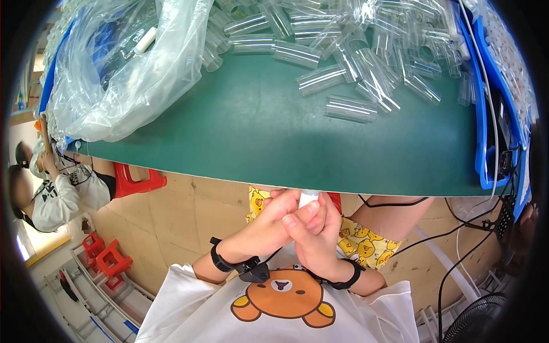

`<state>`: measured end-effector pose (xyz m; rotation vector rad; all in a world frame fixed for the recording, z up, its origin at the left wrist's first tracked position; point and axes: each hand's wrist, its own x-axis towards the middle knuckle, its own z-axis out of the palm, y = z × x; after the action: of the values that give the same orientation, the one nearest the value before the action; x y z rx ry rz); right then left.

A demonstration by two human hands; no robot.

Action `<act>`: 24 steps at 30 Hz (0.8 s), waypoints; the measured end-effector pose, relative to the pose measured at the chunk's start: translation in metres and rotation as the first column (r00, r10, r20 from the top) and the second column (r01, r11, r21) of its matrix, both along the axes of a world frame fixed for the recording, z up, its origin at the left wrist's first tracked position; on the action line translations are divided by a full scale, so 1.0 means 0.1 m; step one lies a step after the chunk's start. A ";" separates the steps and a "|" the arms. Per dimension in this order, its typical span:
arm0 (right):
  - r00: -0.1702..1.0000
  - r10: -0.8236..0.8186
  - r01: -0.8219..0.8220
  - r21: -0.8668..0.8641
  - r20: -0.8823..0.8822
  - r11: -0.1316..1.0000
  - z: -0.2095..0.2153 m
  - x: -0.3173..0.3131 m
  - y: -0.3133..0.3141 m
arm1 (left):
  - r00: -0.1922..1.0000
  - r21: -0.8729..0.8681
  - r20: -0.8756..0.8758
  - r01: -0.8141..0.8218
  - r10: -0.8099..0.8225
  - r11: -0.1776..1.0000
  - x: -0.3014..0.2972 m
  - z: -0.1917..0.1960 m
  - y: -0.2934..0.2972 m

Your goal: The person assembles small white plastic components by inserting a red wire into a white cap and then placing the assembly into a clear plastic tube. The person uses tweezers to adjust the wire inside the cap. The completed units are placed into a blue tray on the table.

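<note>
Together just off the near edge of the green surface (257, 143): left hand (266, 223) and right hand (320, 237), fingers clamped on a small white piece (307, 199), only partly visible between them. Around the wrists, black straps (220, 260); below, a white shirt (189, 308) with a bear print. Over the far part of the surface, a loose heap of clear tubes (351, 108), lying at many angles, some overlapping, well apart from the hands. At the far left, a crumpled clear plastic bag (177, 86), with a white cylinder (146, 40) in its opening. Along the right, a blue bin (482, 154). Off to the left, near a red stool (137, 182), another person (71, 197) in a white top.
</note>
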<state>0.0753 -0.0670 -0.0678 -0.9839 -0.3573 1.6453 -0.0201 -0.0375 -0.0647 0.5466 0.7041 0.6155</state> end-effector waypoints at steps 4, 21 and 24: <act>0.996 0.048 -0.049 0.004 0.073 0.999 -0.04 0.08 0.00 | 0.997 0.079 -0.037 -0.060 0.063 0.995 0.07 -0.02 -0.03; 0.982 0.181 -0.183 0.056 0.046 0.982 -0.04 0.23 -0.02 | 0.990 -0.039 0.086 -0.111 0.114 0.993 0.09 -0.04 -0.07; 0.976 0.215 -0.216 0.081 0.026 0.973 -0.11 0.26 -0.09 | 0.997 -0.036 0.015 -0.081 0.081 0.996 0.04 -0.01 -0.08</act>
<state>0.1015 -0.0763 -0.0783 -0.9215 -0.5565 1.8029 -0.0164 -0.0453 -0.0654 0.4813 0.7231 0.6813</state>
